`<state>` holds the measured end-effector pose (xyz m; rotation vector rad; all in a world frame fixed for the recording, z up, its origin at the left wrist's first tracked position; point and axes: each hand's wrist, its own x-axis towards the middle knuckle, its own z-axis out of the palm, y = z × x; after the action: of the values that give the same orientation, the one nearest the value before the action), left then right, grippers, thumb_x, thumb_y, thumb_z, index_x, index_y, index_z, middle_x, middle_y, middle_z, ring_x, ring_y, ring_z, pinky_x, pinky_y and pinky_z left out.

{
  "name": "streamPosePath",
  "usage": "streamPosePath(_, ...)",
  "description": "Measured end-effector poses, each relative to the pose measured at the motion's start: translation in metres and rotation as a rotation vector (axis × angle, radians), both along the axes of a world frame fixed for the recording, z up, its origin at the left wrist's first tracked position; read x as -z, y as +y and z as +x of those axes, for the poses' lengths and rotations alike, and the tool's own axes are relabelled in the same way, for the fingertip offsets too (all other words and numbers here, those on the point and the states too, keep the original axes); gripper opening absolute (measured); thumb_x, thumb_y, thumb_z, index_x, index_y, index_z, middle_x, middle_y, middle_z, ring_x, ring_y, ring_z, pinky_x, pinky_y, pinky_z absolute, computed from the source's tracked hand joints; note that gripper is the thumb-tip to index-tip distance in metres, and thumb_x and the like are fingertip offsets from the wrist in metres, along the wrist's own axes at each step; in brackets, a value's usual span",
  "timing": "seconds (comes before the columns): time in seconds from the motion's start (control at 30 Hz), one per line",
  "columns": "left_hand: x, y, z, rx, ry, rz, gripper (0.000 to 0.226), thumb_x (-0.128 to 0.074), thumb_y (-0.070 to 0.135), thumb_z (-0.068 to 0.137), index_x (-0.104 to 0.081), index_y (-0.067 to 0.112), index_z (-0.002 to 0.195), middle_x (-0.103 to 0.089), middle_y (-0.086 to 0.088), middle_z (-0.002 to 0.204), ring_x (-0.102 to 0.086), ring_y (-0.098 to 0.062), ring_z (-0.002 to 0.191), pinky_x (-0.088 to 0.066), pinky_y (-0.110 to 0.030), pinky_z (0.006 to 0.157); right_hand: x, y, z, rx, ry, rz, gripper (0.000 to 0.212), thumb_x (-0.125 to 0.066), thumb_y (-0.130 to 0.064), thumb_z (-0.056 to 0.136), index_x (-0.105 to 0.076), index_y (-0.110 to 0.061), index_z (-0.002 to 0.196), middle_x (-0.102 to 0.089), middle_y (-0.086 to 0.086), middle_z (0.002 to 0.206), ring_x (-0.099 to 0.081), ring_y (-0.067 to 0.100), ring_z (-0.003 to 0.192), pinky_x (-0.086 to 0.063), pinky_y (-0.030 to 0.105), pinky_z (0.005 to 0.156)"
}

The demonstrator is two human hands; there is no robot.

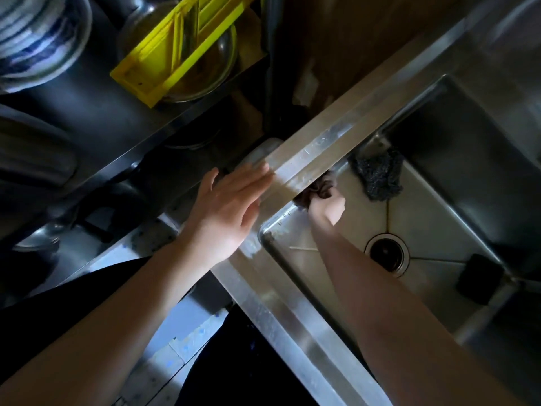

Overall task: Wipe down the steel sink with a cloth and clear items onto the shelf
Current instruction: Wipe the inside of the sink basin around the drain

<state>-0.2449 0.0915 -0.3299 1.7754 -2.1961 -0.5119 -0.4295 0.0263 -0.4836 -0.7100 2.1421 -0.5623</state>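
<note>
I log one steel sink (292,312), its basin holding a dark cloth (320,189) that my right hand (326,209) grips, fingers curled, against the inner wall just under the rim. A grey scourer (377,174) lies just beside it, a round drain (386,253) sits mid-floor, and there is a dark block (480,278) by the right corner. My left hand (225,212) lies open, fingers straight, flat on the rim's edge. On the shelf (87,112) to the left, a yellow plastic rack (152,68) lies over a steel bowl (216,63), and a blue-and-white bowl (35,39) stands farther left.
</note>
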Motion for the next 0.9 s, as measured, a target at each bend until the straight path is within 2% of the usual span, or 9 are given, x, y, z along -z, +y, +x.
streamPosePath(0.17, -0.003, 0.000, -0.001, 0.004, -0.002, 0.033, 0.049, -0.047, 0.011, 0.091, -0.044, 0.023, 0.138, -0.040, 0.004, 0.147, -0.036, -0.015, 0.136, -0.021, -0.050, 0.108, 0.005, 0.068, 0.016, -0.572, 0.047, 0.106, 0.031, -0.068, -0.027, 0.076, -0.064, -0.016, 0.104, -0.057, 0.010, 0.114, -0.060, 0.032, 0.099, -0.046, 0.035, 0.090)
streamPosePath(0.27, 0.001, 0.000, 0.001, 0.016, -0.005, 0.011, 0.052, -0.052, 0.007, 0.089, -0.043, 0.023, 0.138, -0.040, 0.004, 0.147, -0.036, -0.015, 0.136, -0.020, -0.049, 0.108, 0.008, 0.092, 0.012, -0.911, 0.080, -0.037, 0.017, -0.069, -0.026, 0.075, -0.066, -0.023, 0.091, -0.057, 0.001, 0.112, -0.059, 0.026, 0.097, -0.030, 0.024, 0.083)
streamPosePath(0.33, 0.003, 0.000, 0.002, 0.020, 0.002, -0.022, 0.051, -0.054, 0.007, 0.088, -0.046, 0.021, 0.136, -0.042, 0.003, 0.146, -0.037, -0.013, 0.134, -0.022, -0.049, 0.108, 0.007, 0.079, 0.001, -1.073, 0.140, -0.031, 0.011, -0.066, -0.029, 0.080, -0.066, -0.023, 0.089, -0.058, -0.002, 0.110, -0.056, 0.025, 0.097, -0.025, 0.027, 0.083)
streamPosePath(0.47, 0.005, -0.001, 0.002, 0.041, -0.058, -0.070, 0.045, -0.046, 0.015, 0.088, -0.049, 0.020, 0.133, -0.048, 0.001, 0.141, -0.045, -0.016, 0.130, -0.032, -0.050, 0.104, 0.005, 0.038, -0.029, -1.353, 0.271, -0.020, 0.017, -0.057, -0.020, 0.086, -0.066, -0.023, 0.101, -0.063, 0.000, 0.110, -0.052, 0.027, 0.108, -0.030, 0.043, 0.098)
streamPosePath(0.53, 0.005, -0.001, 0.002, 0.049, -0.085, -0.062, 0.045, -0.042, 0.018, 0.089, -0.048, 0.020, 0.133, -0.048, 0.001, 0.141, -0.045, -0.016, 0.129, -0.031, -0.047, 0.104, 0.004, 0.016, -0.047, -1.260, 0.397, 0.006, 0.020, -0.058, -0.021, 0.085, -0.065, -0.025, 0.103, -0.065, 0.001, 0.106, -0.057, 0.025, 0.102, -0.037, 0.044, 0.096)
streamPosePath(0.6, 0.004, -0.002, 0.002, 0.057, -0.087, -0.068, 0.044, -0.036, 0.020, 0.090, -0.050, 0.019, 0.131, -0.050, -0.001, 0.140, -0.047, -0.017, 0.127, -0.031, -0.044, 0.104, 0.004, -0.004, -0.061, -1.051, 0.482, 0.078, 0.020, -0.057, -0.019, 0.084, -0.062, -0.023, 0.103, -0.066, 0.002, 0.104, -0.061, 0.025, 0.095, -0.041, 0.042, 0.094)
streamPosePath(0.73, 0.005, -0.002, 0.002, 0.059, -0.087, -0.086, 0.043, -0.035, 0.021, 0.090, -0.051, 0.018, 0.130, -0.052, -0.002, 0.137, -0.047, -0.017, 0.127, -0.031, -0.041, 0.104, 0.004, -0.016, -0.066, -0.646, 0.449, 0.014, 0.033, -0.059, -0.015, 0.080, -0.059, -0.020, 0.112, -0.066, 0.009, 0.106, -0.061, 0.032, 0.100, -0.044, 0.042, 0.091)
streamPosePath(0.8, 0.007, -0.002, 0.002, 0.060, -0.064, -0.101, 0.042, -0.038, 0.019, 0.089, -0.050, 0.018, 0.130, -0.052, -0.002, 0.138, -0.046, -0.017, 0.127, -0.034, -0.043, 0.103, 0.003, -0.009, -0.055, -0.673, 0.431, 0.024, 0.038, -0.057, -0.015, 0.082, -0.055, -0.019, 0.120, -0.059, 0.011, 0.115, -0.059, 0.033, 0.104, -0.043, 0.045, 0.093)
streamPosePath(0.9, 0.007, -0.001, 0.002, 0.069, -0.045, -0.115, 0.043, -0.043, 0.015, 0.087, -0.051, 0.015, 0.130, -0.052, -0.004, 0.138, -0.047, -0.020, 0.127, -0.036, -0.045, 0.101, 0.011, 0.020, -0.034, -0.855, 0.419, 0.072, 0.035, -0.056, -0.020, 0.083, -0.054, -0.017, 0.118, -0.050, 0.012, 0.120, -0.059, 0.034, 0.097, -0.041, 0.045, 0.095)
